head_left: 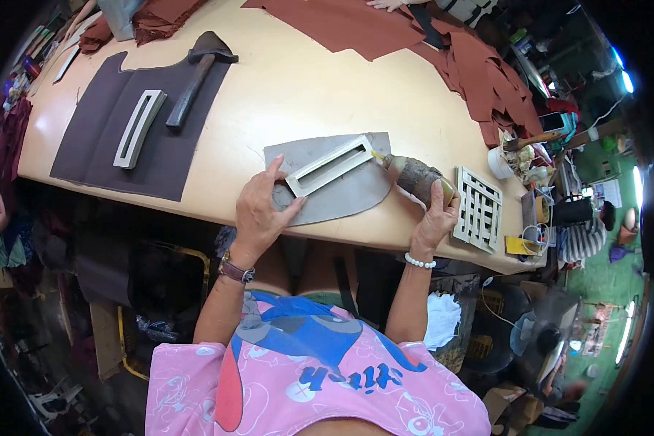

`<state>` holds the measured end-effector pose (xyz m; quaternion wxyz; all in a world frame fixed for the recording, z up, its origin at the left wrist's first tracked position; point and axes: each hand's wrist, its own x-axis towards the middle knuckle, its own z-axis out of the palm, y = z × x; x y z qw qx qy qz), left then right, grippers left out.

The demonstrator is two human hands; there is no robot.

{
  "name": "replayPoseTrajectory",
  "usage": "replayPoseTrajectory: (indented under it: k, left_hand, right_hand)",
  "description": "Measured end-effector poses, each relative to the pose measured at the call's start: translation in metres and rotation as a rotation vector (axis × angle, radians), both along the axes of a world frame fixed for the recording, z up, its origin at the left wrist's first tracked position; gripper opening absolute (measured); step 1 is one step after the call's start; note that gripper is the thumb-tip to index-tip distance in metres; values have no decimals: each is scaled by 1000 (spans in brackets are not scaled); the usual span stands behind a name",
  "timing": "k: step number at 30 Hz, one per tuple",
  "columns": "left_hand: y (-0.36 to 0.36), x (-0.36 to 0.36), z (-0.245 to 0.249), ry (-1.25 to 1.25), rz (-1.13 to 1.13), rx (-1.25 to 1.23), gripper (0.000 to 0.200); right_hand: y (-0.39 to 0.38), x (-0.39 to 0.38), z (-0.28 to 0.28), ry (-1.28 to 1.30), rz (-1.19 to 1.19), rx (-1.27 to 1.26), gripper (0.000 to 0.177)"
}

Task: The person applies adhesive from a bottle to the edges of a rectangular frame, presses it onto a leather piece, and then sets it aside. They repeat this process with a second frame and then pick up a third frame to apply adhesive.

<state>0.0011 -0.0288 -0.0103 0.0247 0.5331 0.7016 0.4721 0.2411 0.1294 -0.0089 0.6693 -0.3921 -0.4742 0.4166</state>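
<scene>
My left hand (260,209) grips the left end of an off-white rectangular frame (325,161) with a long slot, thumb and fingers on either side. The frame lies tilted over a grey piece with a rounded edge (349,203). My right hand (434,221) is closed around a squeeze bottle (418,178) with a dark, crusted wrap. Its yellowish nozzle points left and meets, or nearly meets, the frame's right end. Close to my right hand, a pale lattice of crossed strips (478,211) lies near the table edge.
On the left, a dark sheet (87,145) bears a second slotted frame (139,129) and a hammer (196,80). Reddish-brown sheets (341,25) spread across the far side, near another person's hand (387,4). A white tub (499,163) and brush (534,140) stand right.
</scene>
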Motion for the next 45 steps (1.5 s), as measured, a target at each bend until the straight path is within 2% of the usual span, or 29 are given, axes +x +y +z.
replayPoseTrajectory:
  k: [5,9,18,23,26,29,32,35,36,39,40,43,45]
  left_hand:
    - [1,0,0,3,4,2,75]
    - [0,-1,0,-36,0,-7,74]
    - [-1,-3,0,-159,-2,-3,51]
    - [-1,-6,-6,-240,-23,4,45]
    - [1,-6,-4,-240,-21,-3,45]
    - [0,-4,-1,-204,-7,-11,49]
    - [0,-2,-1,-196,-18,-4,55]
    - [0,-3,-5,-150,-24,28,63]
    - [0,-3,-4,-137,-24,29,63]
    - [0,-3,-5,-126,-24,33,62]
    - [0,-2,-4,-122,-25,29,62]
    - [0,-3,-4,-112,-33,17,61]
    - [0,-2,-4,-103,-27,16,61]
  right_hand:
    - [-15,-5,0,-89,6,-22,25]
    - [-43,-17,5,-84,99,-39,25]
    - [-94,-45,13,-53,249,-99,29]
    - [-92,-46,19,-79,400,-183,25]
    - [-71,-32,28,65,486,-424,25]
    - [-47,-25,43,503,416,-532,29]
    - [-13,-11,26,290,248,-283,21]
    - [12,2,-2,-177,53,-113,21]
    - [12,-2,-1,-244,15,-158,20]
    - [4,-16,6,-730,-193,25,18]
    - [-3,-25,16,-959,-306,176,19]
    - [-16,-55,41,-1170,-199,382,24]
    - [-15,-75,37,-1337,-139,370,26]
